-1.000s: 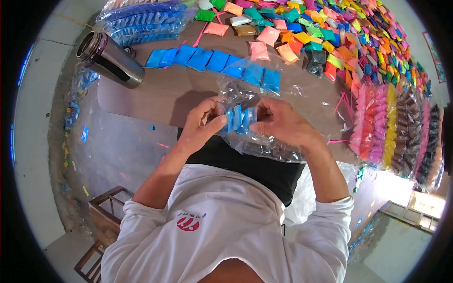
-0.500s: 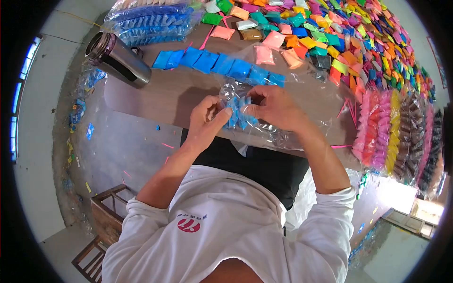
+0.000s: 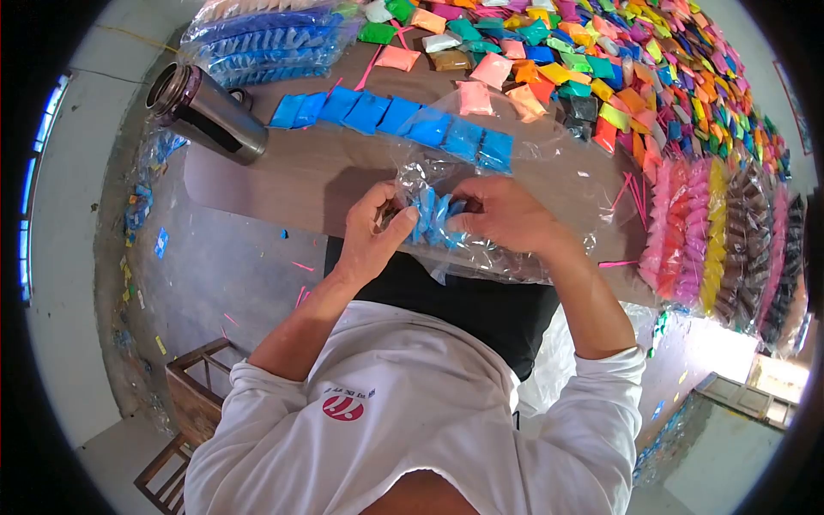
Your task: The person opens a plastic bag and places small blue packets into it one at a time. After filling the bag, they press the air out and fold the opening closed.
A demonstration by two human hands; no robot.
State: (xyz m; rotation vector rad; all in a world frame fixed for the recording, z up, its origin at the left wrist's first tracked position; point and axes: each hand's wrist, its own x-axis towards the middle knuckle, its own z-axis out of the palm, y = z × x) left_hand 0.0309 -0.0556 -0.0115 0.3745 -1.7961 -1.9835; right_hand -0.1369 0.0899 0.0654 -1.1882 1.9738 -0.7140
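Between my two hands, at the table's near edge, is a bunch of small blue packets point(image 3: 434, 216) standing side by side. Clear plastic film point(image 3: 506, 259) lies around and under them. My left hand point(image 3: 378, 225) is closed on the left end of the bunch, thumb on the near side. From the right, my right hand point(image 3: 498, 210) pinches the other end; its fingertips are partly hidden. Just beyond my hands a row of flat blue packets point(image 3: 397, 118) lies across the table, its right end under clear film.
A steel flask point(image 3: 210, 116) stands open at the table's left. Bagged blue packets point(image 3: 270, 43) lie behind it. A large heap of coloured packets point(image 3: 601, 64) covers the back and right. Bagged rows of packets point(image 3: 699, 232) sit at the right edge, near pink ties point(image 3: 633, 196). A wooden chair point(image 3: 196, 399) is at lower left.
The blue packets between my hands are spread a little differently, with more of their edges showing. My right hand has shifted slightly nearer to me. The view has moved a little.
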